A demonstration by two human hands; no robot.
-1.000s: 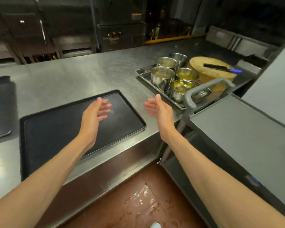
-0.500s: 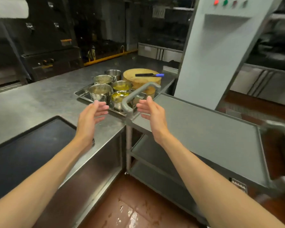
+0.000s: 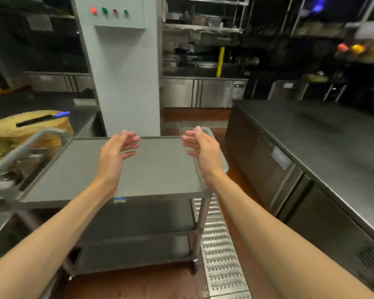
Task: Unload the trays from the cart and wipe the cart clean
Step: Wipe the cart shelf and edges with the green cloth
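Observation:
A grey steel cart (image 3: 73, 169) with three shelves stands in front of me; nothing lies on its top shelf, and I see nothing on the two lower shelves. My left hand (image 3: 115, 154) hovers over the middle of the top shelf, fingers loosely curled and holding nothing. My right hand (image 3: 203, 147) hangs above the shelf's right edge, also relaxed and holding nothing. A curved handle (image 3: 17, 152) rises at the cart's left end. A steel tray (image 3: 15, 169) with metal bowls sits on the counter at far left.
A round wooden chopping block (image 3: 30, 128) with a blue-handled knife (image 3: 43, 118) lies at left. A white control cabinet (image 3: 121, 67) stands behind the cart. A long steel counter (image 3: 322, 147) runs along the right. A metal floor drain grate (image 3: 220, 251) runs beside the cart.
My view has swung right, from the counter with the black tray to the cart. Both hands moved with it and now hover over the cart's top shelf.

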